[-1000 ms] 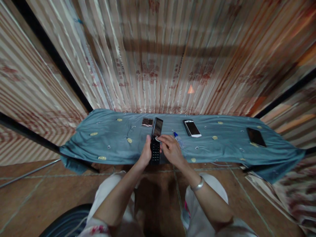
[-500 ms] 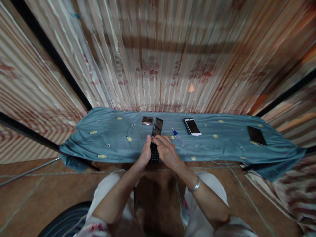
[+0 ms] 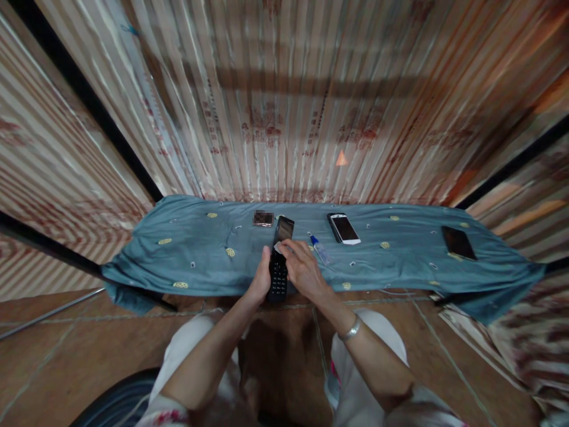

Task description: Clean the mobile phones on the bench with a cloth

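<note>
A black flip phone is unfolded in front of me, its keypad toward me and its screen half pointing away. My left hand grips the phone along its left edge, with the thumb pointing up. My right hand is over the phone's right side, fingers pinched on a small pale piece that looks like a cloth or wipe. That piece lies against the phone near the hinge. Just right of the phone is a clear little bottle with a blue top.
A blue-green patterned cloth covers the narrow table. On it are a white-framed smartphone, a dark flat tablet-like device at the right, and a small blurred-out item behind the phone. A striped curtain hangs behind.
My right fingers have shifted on the phone, so more of the keypad and the pale piece now show. The phone sits slightly lower in view.
</note>
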The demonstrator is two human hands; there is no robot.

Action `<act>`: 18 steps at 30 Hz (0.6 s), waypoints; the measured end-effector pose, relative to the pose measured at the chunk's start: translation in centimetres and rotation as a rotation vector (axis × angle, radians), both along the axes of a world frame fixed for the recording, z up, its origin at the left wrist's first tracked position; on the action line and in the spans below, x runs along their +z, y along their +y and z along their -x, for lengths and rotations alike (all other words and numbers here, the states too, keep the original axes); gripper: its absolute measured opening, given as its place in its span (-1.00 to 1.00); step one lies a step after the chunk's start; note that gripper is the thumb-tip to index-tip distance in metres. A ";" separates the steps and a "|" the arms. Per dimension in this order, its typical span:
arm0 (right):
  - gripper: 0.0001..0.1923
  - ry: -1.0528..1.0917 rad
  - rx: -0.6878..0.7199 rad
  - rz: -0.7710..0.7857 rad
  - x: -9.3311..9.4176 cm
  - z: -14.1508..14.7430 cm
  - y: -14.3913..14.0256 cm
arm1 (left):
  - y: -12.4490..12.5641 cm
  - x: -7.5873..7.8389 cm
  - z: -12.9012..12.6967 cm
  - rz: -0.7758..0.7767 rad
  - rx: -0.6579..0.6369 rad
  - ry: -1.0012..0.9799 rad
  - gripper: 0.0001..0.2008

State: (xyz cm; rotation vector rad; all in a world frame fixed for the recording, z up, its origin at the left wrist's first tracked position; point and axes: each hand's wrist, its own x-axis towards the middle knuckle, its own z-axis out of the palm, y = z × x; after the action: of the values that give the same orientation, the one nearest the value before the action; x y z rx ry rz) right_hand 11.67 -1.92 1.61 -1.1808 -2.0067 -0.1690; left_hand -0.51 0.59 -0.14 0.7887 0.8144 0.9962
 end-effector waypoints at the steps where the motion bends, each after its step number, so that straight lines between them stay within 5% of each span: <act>1: -0.56 -0.004 -0.004 -0.009 0.0 -0.1 0.1 | -0.2 0.1 -0.1 0.005 -0.007 0.018 -0.31; 9: -0.52 0.000 -0.136 -0.027 0.4 -2.0 1.7 | -0.9 -1.0 -0.6 0.003 -0.200 0.272 -0.17; 18: -0.55 0.335 -0.086 0.136 0.2 -4.8 3.5 | -1.2 0.4 -0.4 0.096 -0.291 0.118 -0.20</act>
State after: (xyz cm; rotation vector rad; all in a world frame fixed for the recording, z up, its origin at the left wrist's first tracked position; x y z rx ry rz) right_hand 16.48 1.55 1.86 -1.2882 -1.6961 0.1183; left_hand -0.10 -0.63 0.23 0.8606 0.8152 0.6522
